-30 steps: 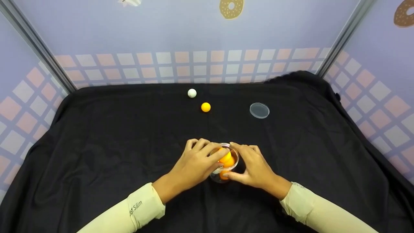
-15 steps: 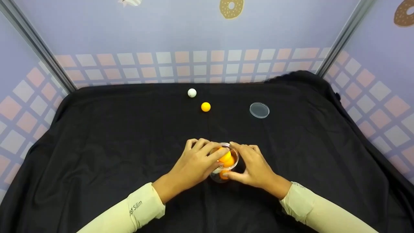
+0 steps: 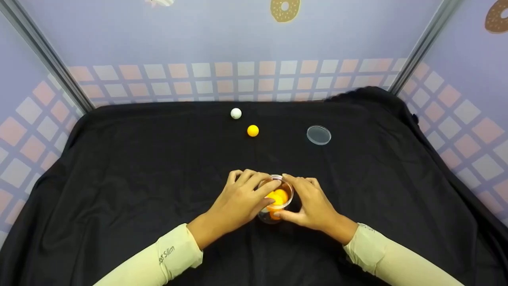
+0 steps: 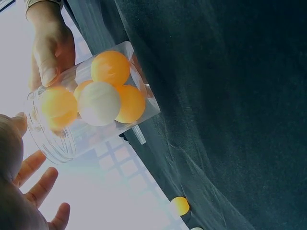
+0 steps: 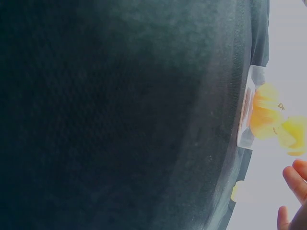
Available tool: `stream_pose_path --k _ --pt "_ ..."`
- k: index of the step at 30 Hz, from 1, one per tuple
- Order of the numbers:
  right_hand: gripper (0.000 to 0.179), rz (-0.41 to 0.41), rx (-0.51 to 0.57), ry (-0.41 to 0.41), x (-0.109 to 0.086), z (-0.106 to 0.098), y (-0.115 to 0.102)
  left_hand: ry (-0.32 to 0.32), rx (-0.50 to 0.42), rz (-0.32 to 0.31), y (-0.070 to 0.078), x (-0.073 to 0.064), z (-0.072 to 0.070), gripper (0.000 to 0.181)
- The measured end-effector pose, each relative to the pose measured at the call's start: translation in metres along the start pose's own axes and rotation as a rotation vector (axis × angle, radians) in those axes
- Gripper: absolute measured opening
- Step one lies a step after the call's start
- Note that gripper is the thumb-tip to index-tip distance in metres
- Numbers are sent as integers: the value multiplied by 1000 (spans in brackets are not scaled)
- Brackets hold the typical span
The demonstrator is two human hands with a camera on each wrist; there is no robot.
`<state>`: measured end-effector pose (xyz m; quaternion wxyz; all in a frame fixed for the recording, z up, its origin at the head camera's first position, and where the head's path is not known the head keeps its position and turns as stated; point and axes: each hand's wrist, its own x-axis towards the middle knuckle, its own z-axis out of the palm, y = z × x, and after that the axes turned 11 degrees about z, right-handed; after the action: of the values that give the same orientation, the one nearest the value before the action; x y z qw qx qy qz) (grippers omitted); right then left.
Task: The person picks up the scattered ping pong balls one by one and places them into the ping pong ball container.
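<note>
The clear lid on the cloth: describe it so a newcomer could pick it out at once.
On the black cloth, look to the far right, beyond both hands. The clear lid lies flat there, alone, right of the orange ball. Unlike the two balls, it is a flat see-through disc.

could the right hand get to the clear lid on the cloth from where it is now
Probably yes. The clear lid lies alone on the black cloth, up and to the right of the right hand, with nothing between them. That hand holds the clear cup, so it must let go first.
</note>
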<state>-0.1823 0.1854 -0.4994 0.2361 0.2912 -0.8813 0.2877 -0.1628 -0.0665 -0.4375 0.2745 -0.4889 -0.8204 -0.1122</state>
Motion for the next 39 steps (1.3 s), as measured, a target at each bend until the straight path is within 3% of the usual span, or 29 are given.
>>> stream_pose_path --k 8,12,16,24,30,34,39 --pt "91 3 -9 -8 0 -2 2 -11 -41 -21 -8 6 0 42" --pt "92 -2 -18 -4 0 -3 3 28 -141 -126 -22 14 5 38" --pt "92 -1 -25 1 1 -3 4 41 -185 -262 -46 26 15 39" --pt "93 4 -25 -2 1 -2 3 -96 -124 -482 -106 52 53 41" --pt "94 8 -26 -24 0 2 -2 -223 -91 -628 -147 58 88 42" --pt "94 24 -23 -35 0 1 -1 -287 -64 -696 -166 59 108 46" --pt "94 21 -22 -30 0 0 0 -347 -109 -721 -175 59 127 54"
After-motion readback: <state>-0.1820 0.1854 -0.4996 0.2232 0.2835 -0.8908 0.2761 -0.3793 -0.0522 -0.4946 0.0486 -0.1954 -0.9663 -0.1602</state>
